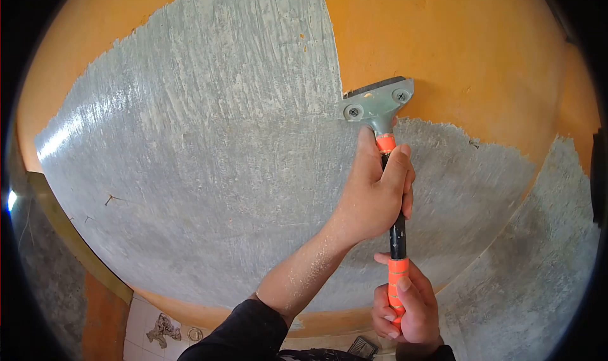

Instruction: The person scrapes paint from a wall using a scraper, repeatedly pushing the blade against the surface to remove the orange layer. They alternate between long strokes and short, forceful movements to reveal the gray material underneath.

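Observation:
A long-handled scraper (398,234) is held upright against the wall. Its grey-green head, fixed with two screws, has its blade edge on the orange paint (443,38), beside the boundary with the bared grey surface (253,171). My left hand (380,196) is closed around the upper shaft, just below the head, and pale dust speckles that forearm. Lower down, my right hand (408,307) wraps round the orange grip at the handle's end. Orange paint remains above and to the right of the scraper head; rough grey wall lies to its left and below.
On the tiled floor (142,316) at the lower left lie a crumpled brown item (163,330) and a small round item (195,334). A dark rectangular object (363,347) is at the bottom. Another wall section (544,253) meets this one at the right.

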Motion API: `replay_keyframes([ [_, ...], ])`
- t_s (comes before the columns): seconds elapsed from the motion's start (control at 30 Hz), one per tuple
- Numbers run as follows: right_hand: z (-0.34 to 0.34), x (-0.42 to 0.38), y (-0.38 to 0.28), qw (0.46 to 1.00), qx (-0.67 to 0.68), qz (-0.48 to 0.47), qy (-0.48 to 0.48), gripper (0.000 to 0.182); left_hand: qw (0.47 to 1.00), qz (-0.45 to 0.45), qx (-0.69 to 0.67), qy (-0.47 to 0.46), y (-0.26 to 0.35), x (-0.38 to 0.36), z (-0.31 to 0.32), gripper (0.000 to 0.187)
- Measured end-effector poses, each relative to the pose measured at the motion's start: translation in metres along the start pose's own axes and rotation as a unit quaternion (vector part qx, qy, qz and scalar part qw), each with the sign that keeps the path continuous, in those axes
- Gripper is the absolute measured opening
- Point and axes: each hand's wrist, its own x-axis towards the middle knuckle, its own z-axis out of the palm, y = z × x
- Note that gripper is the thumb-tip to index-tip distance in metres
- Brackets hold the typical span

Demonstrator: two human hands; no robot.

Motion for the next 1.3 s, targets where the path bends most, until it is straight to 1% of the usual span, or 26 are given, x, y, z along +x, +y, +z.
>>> replay_keyframes([
  [0.13, 0.002, 0.002, -0.004, 1.000, -0.012, -0.009, 0.002, 0.049, 1.000, 0.019, -0.018, -0.001, -0.002, 0.007, -0.002, 0.028],
  [0.23, 0.004, 0.006, -0.008, 1.000, -0.009, -0.014, -0.002, 0.050, 1.000, 0.022, 0.014, 0.000, 0.005, 0.010, -0.003, 0.033],
  [0.33, 0.007, 0.009, -0.012, 0.999, -0.021, -0.017, 0.026, 0.055, 0.999, 0.030, 0.014, 0.005, 0.010, 0.013, -0.001, 0.032],
  [0.43, 0.007, 0.008, -0.017, 0.999, -0.017, -0.015, 0.031, 0.056, 0.999, 0.019, 0.022, 0.012, 0.010, 0.016, 0.000, 0.032],
  [0.53, 0.006, 0.005, -0.022, 0.999, -0.024, -0.017, 0.029, 0.057, 0.999, 0.028, 0.016, 0.014, 0.014, 0.017, 0.002, 0.032],
  [0.63, -0.002, 0.001, -0.031, 1.000, -0.026, -0.003, -0.010, 0.053, 0.999, 0.034, 0.015, 0.022, 0.011, 0.020, 0.004, 0.032],
  [0.73, 0.003, 0.001, -0.034, 0.999, -0.037, -0.008, 0.028, 0.057, 0.999, 0.040, -0.002, 0.030, 0.013, 0.020, 0.009, 0.032],
  [0.83, -0.002, 0.002, -0.041, 0.999, -0.040, 0.010, -0.007, 0.054, 0.998, 0.038, 0.003, 0.043, 0.014, 0.023, 0.010, 0.031],
  [0.93, -0.004, 0.003, -0.041, 0.999, -0.036, 0.012, -0.011, 0.053, 0.998, 0.032, 0.006, 0.046, 0.015, 0.023, 0.010, 0.031],
  [0.97, -0.003, 0.004, -0.040, 0.999, -0.035, 0.007, -0.003, 0.054, 0.998, 0.037, 0.004, 0.043, 0.015, 0.024, 0.009, 0.023],
  [1.0, -0.001, 0.004, -0.040, 0.999, -0.034, 0.003, 0.005, 0.055, 0.998, 0.042, 0.002, 0.041, 0.014, 0.026, 0.008, 0.018],
  [1.23, 0.000, 0.007, -0.038, 0.999, -0.042, -0.009, 0.014, 0.056, 0.998, 0.051, -0.004, 0.035, 0.013, 0.029, 0.006, 0.021],
  [1.3, -0.004, 0.006, -0.039, 0.999, -0.039, -0.009, -0.007, 0.053, 0.998, 0.053, -0.003, 0.032, 0.015, 0.031, 0.006, 0.021],
])
